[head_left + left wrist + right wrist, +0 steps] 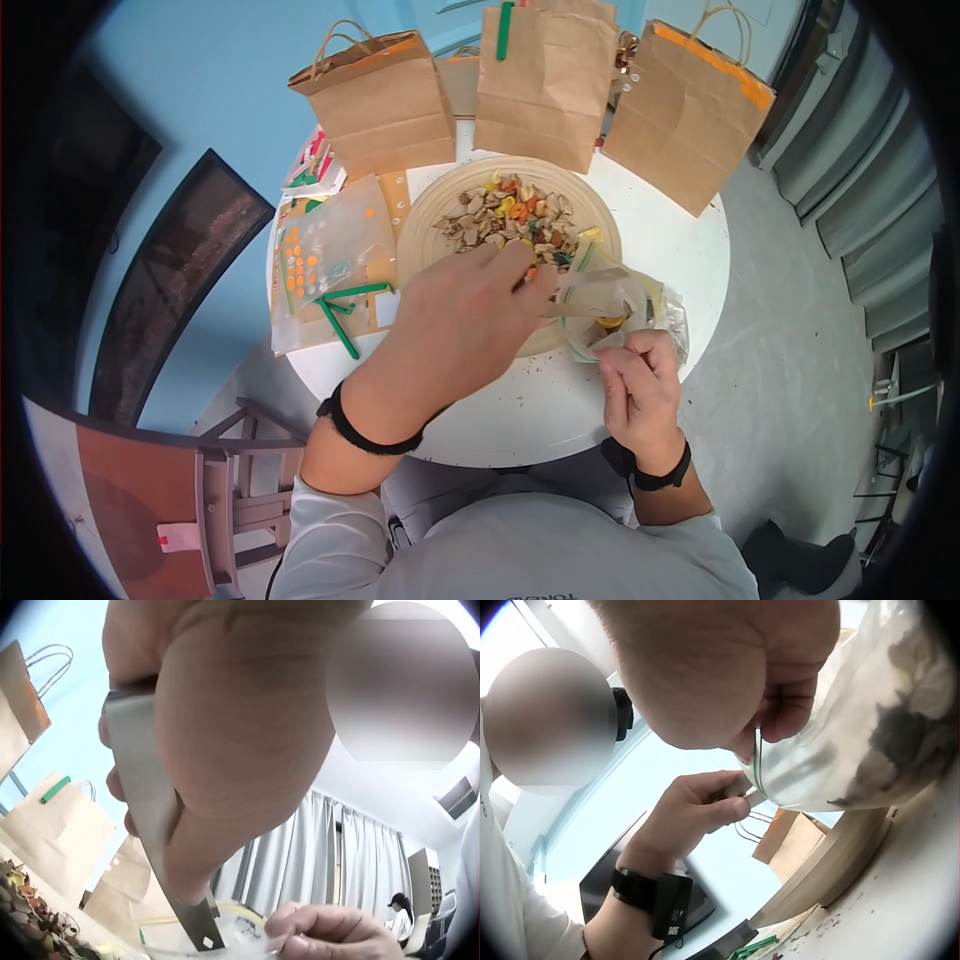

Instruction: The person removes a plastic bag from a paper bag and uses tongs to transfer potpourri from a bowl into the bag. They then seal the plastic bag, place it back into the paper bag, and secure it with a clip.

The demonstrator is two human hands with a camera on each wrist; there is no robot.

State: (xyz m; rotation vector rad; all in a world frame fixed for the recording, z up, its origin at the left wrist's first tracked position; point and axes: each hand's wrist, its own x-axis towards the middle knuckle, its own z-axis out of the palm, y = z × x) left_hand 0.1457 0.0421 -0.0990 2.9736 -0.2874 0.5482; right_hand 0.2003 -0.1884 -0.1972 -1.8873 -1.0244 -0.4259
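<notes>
My left hand grips a flat metal tool, its far end at the mouth of a clear zip bag. The thumb and fingers of my right hand pinch the near edge of that mouth. In the right wrist view, dark and pale pieces lie inside the bag, and the right hand holds it by its green zip strip. A round wooden tray left of the bag bears mixed dried pieces, partly hidden by the left hand.
Three brown paper bags stand along the table's back. At the left lie a clear pouch with orange dots and green clips. Small crumbs dot the white table near its front edge.
</notes>
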